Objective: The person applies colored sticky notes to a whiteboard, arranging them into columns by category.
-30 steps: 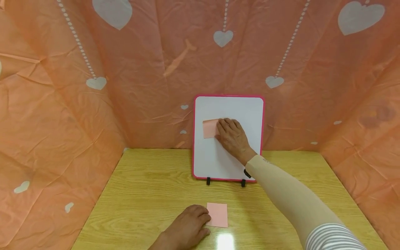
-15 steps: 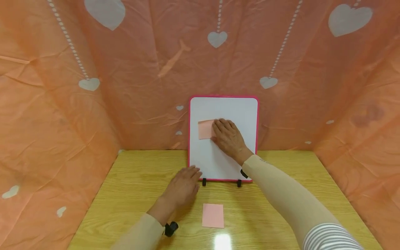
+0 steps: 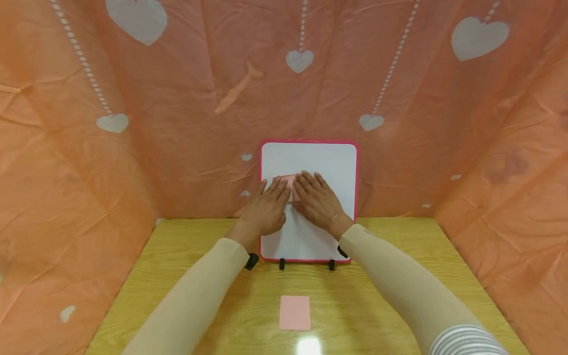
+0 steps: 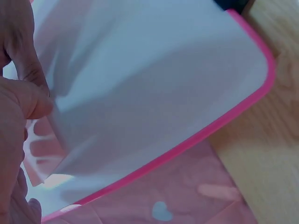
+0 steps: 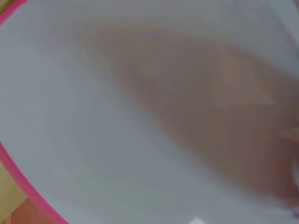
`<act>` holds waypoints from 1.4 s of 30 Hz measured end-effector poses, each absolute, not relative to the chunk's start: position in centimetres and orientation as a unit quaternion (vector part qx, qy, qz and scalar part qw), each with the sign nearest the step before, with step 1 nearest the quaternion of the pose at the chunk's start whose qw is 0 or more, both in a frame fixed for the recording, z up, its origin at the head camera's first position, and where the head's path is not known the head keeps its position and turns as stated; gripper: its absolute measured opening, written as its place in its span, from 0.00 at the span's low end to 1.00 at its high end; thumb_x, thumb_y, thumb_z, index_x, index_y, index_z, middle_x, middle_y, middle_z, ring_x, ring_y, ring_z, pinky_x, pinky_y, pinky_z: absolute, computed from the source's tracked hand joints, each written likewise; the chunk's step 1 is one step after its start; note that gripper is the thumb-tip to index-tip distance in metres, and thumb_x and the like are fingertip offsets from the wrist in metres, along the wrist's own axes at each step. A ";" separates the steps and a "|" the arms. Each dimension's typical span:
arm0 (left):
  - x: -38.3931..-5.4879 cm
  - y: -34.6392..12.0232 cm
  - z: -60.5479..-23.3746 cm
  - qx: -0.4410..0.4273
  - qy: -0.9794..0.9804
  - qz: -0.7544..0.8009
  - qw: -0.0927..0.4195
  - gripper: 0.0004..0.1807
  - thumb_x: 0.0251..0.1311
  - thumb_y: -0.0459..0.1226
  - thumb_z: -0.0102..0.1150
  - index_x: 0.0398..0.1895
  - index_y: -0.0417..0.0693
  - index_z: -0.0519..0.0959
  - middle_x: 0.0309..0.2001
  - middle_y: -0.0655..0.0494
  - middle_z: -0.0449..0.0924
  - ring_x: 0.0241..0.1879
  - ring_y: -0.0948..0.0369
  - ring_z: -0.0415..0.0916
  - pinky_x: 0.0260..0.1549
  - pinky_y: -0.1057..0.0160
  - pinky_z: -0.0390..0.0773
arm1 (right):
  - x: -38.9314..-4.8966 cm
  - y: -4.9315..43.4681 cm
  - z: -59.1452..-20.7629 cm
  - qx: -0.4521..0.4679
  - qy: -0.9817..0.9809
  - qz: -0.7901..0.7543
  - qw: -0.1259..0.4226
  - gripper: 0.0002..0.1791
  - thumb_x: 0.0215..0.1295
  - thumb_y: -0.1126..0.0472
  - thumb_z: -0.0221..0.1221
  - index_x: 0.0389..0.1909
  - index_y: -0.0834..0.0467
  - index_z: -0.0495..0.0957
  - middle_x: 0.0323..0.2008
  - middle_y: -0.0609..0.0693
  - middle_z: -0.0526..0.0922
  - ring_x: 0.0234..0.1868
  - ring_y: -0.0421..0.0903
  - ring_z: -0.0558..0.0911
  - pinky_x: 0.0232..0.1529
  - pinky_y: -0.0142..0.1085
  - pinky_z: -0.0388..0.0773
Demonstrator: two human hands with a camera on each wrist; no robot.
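A pink sticky note (image 3: pixel 290 181) lies against the white board (image 3: pixel 310 158), which has a bright pink frame and stands upright on the table. My left hand (image 3: pixel 265 209) covers the note's left part with its fingers extended. From the other side, my right hand (image 3: pixel 318 202) rests on the note's right part, fingers straight and side by side. Only a strip of the note shows between the hands. In the left wrist view, a lower piece of the sticky note (image 4: pixel 46 156) shows beside the left thumb. The right wrist view shows mostly blurred board surface.
Flat on the wooden table (image 3: pixel 186 246), in front of the board, lies a second pink square of note paper (image 3: pixel 295 313). Two black feet (image 3: pixel 331 265) hold up the board's lower edge. An orange cloth with white hearts (image 3: pixel 199 123) hangs behind and at both sides.
My left hand has left the pink paper on the table and moved up and forward to the note on the board. The right hand stays on that note. The head view has shifted slightly.
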State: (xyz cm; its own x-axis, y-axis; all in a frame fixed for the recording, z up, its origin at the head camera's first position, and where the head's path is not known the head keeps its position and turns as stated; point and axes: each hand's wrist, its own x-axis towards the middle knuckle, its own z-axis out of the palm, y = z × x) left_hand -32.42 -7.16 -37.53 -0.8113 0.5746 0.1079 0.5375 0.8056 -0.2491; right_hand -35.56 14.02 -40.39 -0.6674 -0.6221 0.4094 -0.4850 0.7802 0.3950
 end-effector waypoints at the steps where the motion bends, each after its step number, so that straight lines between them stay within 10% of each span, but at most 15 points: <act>1: -32.7 -7.1 -37.4 -0.295 -0.946 0.107 0.086 0.40 0.77 0.49 0.53 0.84 0.41 0.55 0.86 0.45 0.45 0.86 0.48 0.38 0.84 0.40 0.43 | -35.5 14.0 -40.4 0.307 -0.904 -0.127 0.268 0.39 0.80 0.40 0.54 0.80 0.61 0.64 0.80 0.56 0.65 0.83 0.54 0.60 0.85 0.52 0.52; 42: -34.0 -9.6 -37.9 -0.272 -0.945 0.129 0.125 0.40 0.80 0.54 0.47 0.85 0.42 0.53 0.85 0.48 0.50 0.86 0.49 0.41 0.84 0.43 0.44 | -35.3 14.5 -40.3 0.292 -0.906 -0.163 0.258 0.39 0.80 0.39 0.50 0.82 0.58 0.61 0.82 0.52 0.62 0.85 0.51 0.55 0.85 0.56 0.47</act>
State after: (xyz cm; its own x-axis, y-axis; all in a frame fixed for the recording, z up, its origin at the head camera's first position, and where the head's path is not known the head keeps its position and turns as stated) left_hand -34.01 -9.57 -37.87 -0.8206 0.5472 0.1651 0.4827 0.8181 -0.3125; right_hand -35.25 14.51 -40.30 -0.6960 -0.6135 0.3732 -0.4455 0.7765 0.4457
